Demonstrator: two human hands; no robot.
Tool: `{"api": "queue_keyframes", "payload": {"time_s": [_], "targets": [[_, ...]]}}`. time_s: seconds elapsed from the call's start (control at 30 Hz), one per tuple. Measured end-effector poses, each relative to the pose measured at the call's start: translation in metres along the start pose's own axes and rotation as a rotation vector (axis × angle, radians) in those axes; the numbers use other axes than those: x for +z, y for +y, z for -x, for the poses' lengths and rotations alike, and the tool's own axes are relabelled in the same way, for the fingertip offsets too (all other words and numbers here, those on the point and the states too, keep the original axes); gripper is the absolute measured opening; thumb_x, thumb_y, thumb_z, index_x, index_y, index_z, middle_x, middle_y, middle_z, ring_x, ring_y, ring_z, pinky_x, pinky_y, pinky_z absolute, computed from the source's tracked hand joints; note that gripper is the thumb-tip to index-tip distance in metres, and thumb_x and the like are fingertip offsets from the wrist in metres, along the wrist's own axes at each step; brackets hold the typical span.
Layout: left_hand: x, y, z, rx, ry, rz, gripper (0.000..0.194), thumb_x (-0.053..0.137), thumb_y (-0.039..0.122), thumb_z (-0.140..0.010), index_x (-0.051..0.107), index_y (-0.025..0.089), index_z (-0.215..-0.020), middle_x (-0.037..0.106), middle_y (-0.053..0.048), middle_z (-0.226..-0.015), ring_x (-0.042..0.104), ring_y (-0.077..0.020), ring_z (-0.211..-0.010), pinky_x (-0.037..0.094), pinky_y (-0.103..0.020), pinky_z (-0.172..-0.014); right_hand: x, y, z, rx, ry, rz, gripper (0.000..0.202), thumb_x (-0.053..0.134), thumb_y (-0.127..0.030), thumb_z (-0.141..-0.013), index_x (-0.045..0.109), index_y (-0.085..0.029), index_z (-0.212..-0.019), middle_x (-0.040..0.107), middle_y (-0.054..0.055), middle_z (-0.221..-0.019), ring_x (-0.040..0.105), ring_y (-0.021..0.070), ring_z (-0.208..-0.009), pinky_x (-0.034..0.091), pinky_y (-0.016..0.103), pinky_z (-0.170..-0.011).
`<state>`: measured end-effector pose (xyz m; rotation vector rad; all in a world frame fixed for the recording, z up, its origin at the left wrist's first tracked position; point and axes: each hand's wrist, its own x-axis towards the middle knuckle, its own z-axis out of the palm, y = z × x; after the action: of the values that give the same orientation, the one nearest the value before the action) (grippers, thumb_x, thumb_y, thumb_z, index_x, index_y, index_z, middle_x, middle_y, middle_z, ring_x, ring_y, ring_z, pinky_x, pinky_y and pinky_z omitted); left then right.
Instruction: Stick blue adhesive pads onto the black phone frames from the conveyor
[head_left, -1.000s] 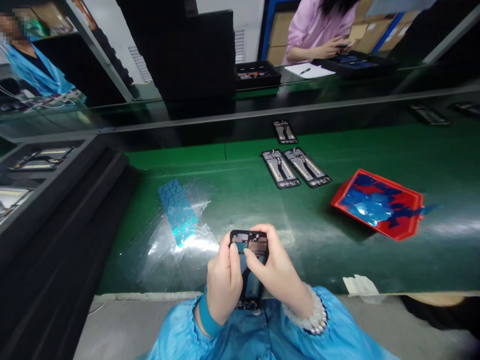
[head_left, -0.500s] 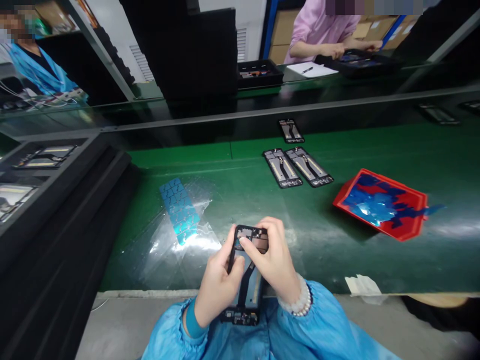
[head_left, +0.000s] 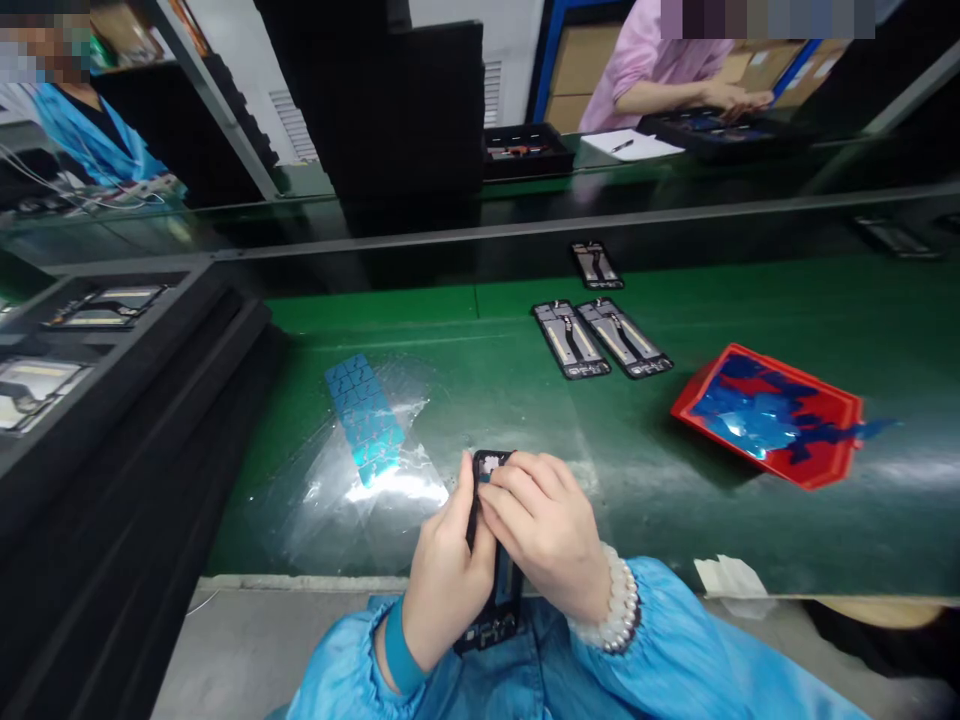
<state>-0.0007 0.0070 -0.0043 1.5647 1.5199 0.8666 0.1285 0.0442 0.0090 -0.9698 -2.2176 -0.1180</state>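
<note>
Head view: the left hand (head_left: pixel 450 580) is closed around the left edge of a phone frame (head_left: pixel 507 592), which is in front of the blue smock (head_left: pixel 499 692) by the near edge of the green bench (head_left: pixel 637 470); the right hand (head_left: pixel 551 535) bends its fingers over the upper part, and whether they pinch anything is hidden. The phone frame is probably light, stiff and slippery, its bared parts fragile, so the side rims seem the safest hold. It looks slim and black-edged, with a pale patch near the top and small components along the lower end.
</note>
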Motion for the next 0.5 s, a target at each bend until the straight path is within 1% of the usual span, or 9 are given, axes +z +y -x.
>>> {"api": "queue_keyframes", "payload": {"time_s": [0.1,0.23,0.3,0.37,0.4,0.43,0.47,0.5], "targets": [[0.000,0.000,0.001,0.008,0.002,0.002,0.055,0.040,0.021,-0.088,0.027,0.015,-0.141,0.055,-0.010,-0.131,0.059,-0.0199,-0.110,0.047,-0.030,-0.091,0.004,0.002,0.001,0.038,0.046,-0.055,0.015,0.049,-0.014,-0.087,0.060,-0.014,-0.076,0.062,0.006,-0.078,0.051,0.0201,-0.086,0.041,0.035,-0.078],[0.004,0.000,0.000,-0.058,0.053,0.141,0.052,0.045,0.023,-0.088,0.035,0.022,-0.138,0.055,-0.005,-0.131,0.057,-0.0179,-0.114,0.046,-0.027,-0.094,0.010,-0.006,0.003,0.247,0.077,-0.117,0.008,0.050,-0.013,-0.083,0.056,-0.016,-0.078,0.059,0.007,-0.086,0.048,0.0219,-0.093,0.041,0.037,-0.081],[0.007,0.000,-0.001,-0.097,0.076,0.228,0.052,0.047,0.023,-0.087,0.036,0.022,-0.138,0.059,-0.003,-0.127,0.055,-0.0176,-0.117,0.046,-0.027,-0.095,0.013,-0.013,0.004,0.343,0.093,-0.099,0.008,0.048,-0.012,-0.083,0.054,-0.017,-0.080,0.056,0.008,-0.088,0.046,0.0229,-0.095,0.042,0.038,-0.081],[0.008,0.000,-0.004,-0.131,0.107,0.300,0.053,0.049,0.023,-0.085,0.038,0.021,-0.137,0.061,-0.004,-0.125,0.053,-0.0184,-0.118,0.044,-0.028,-0.097,0.010,-0.013,0.008,0.393,0.126,-0.050,0.008,0.046,-0.012,-0.082,0.052,-0.018,-0.080,0.054,0.008,-0.087,0.046,0.0230,-0.093,0.041,0.040,-0.081],[0.008,-0.001,-0.005,-0.141,0.130,0.335,0.054,0.051,0.024,-0.084,0.038,0.020,-0.137,0.060,-0.004,-0.126,0.052,-0.0191,-0.119,0.043,-0.029,-0.099,0.005,-0.008,0.010,0.400,0.146,-0.006,0.008,0.046,-0.012,-0.082,0.051,-0.018,-0.079,0.054,0.008,-0.086,0.047,0.0231,-0.091,0.041,0.042,-0.080],[0.006,-0.002,-0.007,-0.148,0.158,0.369,0.056,0.052,0.024,-0.083,0.038,0.019,-0.137,0.058,-0.005,-0.128,0.051,-0.0197,-0.120,0.042,-0.029,-0.100,-0.004,0.002,0.014,0.399,0.171,0.057,0.008,0.046,-0.013,-0.081,0.050,-0.019,-0.078,0.054,0.008,-0.083,0.048,0.0232,-0.088,0.040,0.043,-0.080],[0.004,-0.003,-0.009,-0.153,0.186,0.402,0.058,0.053,0.025,-0.082,0.038,0.018,-0.137,0.055,-0.006,-0.131,0.050,-0.0202,-0.121,0.041,-0.030,-0.102,-0.015,0.018,0.020,0.410,0.196,0.142,0.007,0.046,-0.014,-0.081,0.049,-0.019,-0.077,0.055,0.007,-0.081,0.049,0.0235,-0.086,0.039,0.044,-0.080],[0.002,-0.005,-0.011,-0.156,0.213,0.431,0.059,0.054,0.026,-0.081,0.038,0.017,-0.136,0.053,-0.007,-0.134,0.049,-0.0207,-0.122,0.040,-0.030,-0.103,-0.030,0.039,0.027,0.426,0.238,0.252,0.007,0.047,-0.016,-0.080,0.049,-0.020,-0.075,0.055,0.008,-0.078,0.051,0.0239,-0.083,0.038,0.044,-0.078]]}}
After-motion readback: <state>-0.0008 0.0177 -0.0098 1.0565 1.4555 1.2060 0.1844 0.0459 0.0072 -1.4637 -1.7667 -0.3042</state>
